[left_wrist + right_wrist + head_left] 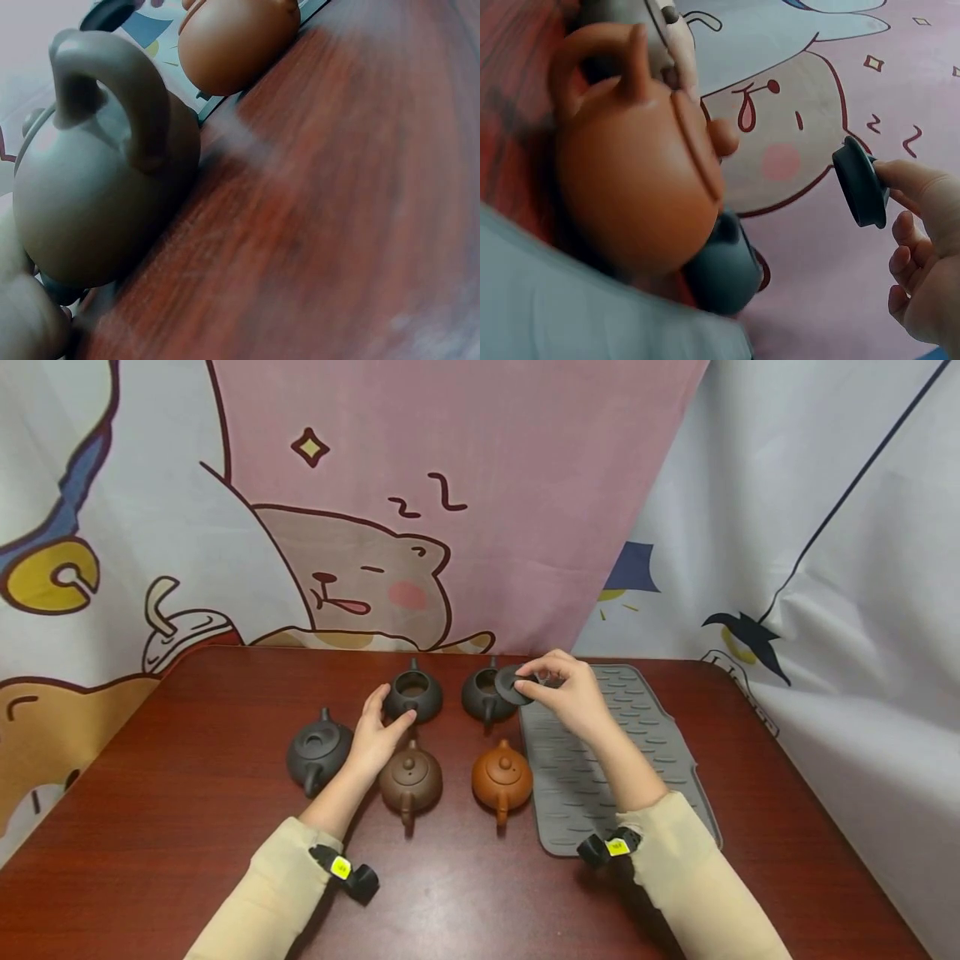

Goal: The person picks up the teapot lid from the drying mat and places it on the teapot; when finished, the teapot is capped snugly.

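Observation:
My right hand pinches a round dark lid between thumb and fingers. The lid is tilted beside the uncovered mouth of a dark teapot; in the right wrist view this lid stands nearly on edge. Around the left side of another lidless dark teapot, my left hand sets its fingers and thumb. Nearer me stand a brown teapot and an orange teapot, both lidded. The brown teapot partly covers my left hand in the left wrist view.
A lidded black teapot sits left of my left forearm. Beneath my right forearm lies a grey ridged mat on the reddish-brown table. A printed curtain hangs behind the table's back edge.

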{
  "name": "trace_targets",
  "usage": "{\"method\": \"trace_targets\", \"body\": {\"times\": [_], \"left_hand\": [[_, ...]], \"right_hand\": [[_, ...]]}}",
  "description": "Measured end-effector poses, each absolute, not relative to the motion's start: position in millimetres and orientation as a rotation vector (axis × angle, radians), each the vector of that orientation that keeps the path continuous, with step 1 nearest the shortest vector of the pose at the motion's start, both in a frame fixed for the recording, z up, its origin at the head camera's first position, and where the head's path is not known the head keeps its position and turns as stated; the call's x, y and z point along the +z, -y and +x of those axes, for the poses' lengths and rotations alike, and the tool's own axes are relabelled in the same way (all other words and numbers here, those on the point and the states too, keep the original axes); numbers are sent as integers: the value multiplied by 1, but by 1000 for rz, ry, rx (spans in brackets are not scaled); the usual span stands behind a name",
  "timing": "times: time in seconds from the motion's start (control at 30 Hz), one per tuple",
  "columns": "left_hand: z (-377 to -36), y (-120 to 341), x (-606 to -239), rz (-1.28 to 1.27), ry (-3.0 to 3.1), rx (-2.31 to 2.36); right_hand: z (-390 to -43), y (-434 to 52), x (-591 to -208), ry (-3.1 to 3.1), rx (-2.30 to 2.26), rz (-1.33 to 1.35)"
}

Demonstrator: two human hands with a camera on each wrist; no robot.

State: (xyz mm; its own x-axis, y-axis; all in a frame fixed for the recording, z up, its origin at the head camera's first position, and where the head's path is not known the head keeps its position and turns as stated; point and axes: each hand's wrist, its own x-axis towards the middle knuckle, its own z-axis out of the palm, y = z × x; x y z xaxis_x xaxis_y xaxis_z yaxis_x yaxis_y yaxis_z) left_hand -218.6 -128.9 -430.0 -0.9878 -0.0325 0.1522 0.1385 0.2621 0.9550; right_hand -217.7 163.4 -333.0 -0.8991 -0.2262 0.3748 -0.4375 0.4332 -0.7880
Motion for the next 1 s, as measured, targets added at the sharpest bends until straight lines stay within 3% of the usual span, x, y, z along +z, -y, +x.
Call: {"method": "trace_targets", "body": {"times": [0.37,1.0], "left_hand": [[-217,128,-430,-102,2392,-1818],[-218,128,-430,-83,2403,-1797]], "right_hand": [[-230,-126,-324,2419,1478,707],[-260,-70,-343,2460,1505,651]]}}
